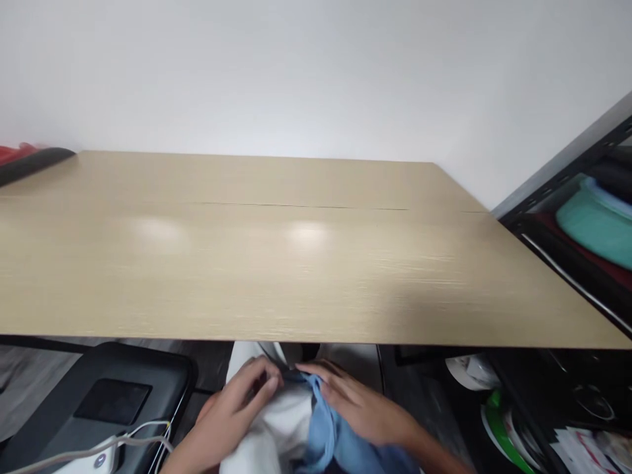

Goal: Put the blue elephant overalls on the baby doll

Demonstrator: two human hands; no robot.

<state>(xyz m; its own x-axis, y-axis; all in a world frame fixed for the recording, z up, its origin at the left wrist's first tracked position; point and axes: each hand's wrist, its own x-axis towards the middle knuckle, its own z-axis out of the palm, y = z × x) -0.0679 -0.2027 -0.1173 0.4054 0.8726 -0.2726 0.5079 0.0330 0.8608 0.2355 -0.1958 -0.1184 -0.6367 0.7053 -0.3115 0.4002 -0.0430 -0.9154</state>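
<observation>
Both of my hands are low over my lap, below the table's front edge. My left hand [247,398] lies over the white cloth [284,421] on my lap, its fingers loosely bent and the thumb a little apart; nothing shows in it. My right hand [358,403] rests with its fingers stretched out on a blue cloth [323,431], which has a narrow strap-like fold near the thumb. Part of the blue cloth is hidden under the right hand and forearm.
A pale wooden table [296,270] spans the view before a white wall [276,72]. At left are a black stool-like seat [162,372] with a dark phone [113,400] and a white plug with cables [101,457]. A rack with a teal container [592,217] stands right.
</observation>
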